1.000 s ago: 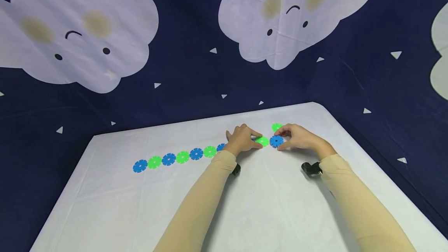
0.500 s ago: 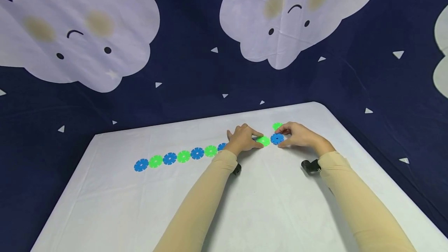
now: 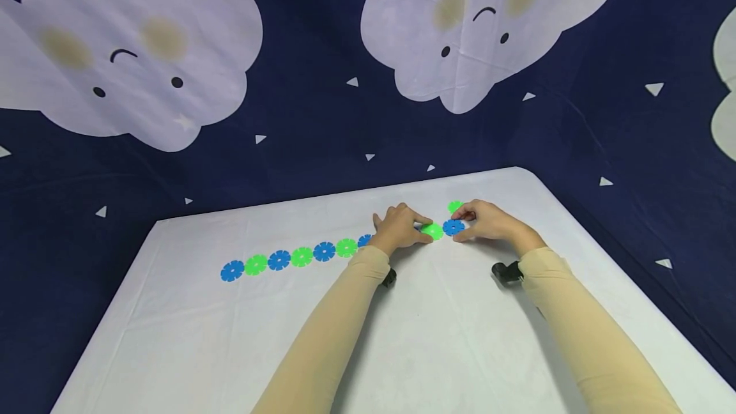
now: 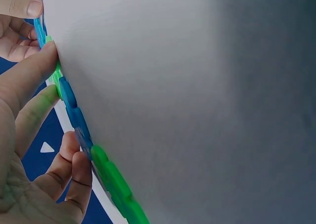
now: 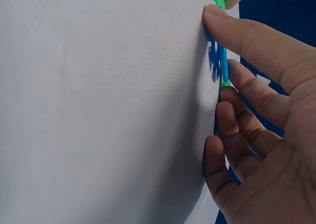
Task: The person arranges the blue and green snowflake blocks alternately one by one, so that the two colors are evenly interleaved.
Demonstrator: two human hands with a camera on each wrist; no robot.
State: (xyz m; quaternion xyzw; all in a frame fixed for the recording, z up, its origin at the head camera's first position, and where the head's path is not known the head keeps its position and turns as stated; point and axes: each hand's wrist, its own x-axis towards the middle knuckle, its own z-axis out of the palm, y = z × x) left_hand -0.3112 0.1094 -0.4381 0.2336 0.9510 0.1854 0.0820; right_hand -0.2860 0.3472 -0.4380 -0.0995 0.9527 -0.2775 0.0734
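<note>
A row of notched plastic discs, blue alternating with green (image 3: 301, 257), runs across the white table toward the right. My left hand (image 3: 395, 230) covers part of this row. Its thumb and index finger pinch the green disc (image 3: 432, 231) at the row's right end, seen edge-on in the left wrist view. My right hand (image 3: 491, 222) pinches a blue disc (image 3: 453, 227) by opposite edges. That disc's left edge meets the green one, and in the right wrist view a shadow shows beneath it. Just behind the right fingertips lies another green disc (image 3: 455, 207).
A white cloth covers the table (image 3: 201, 350), whose far edge meets a dark blue curtain (image 3: 310, 101) printed with clouds. The row's left end is a blue disc (image 3: 232, 271). Black wrist cameras (image 3: 506, 273) sit below both wrists, close over the cloth.
My right hand has brought the blue disc slightly left and away from me, closing the small gap to the green disc. The blue disc now looks flatter. My left hand stays in place.
</note>
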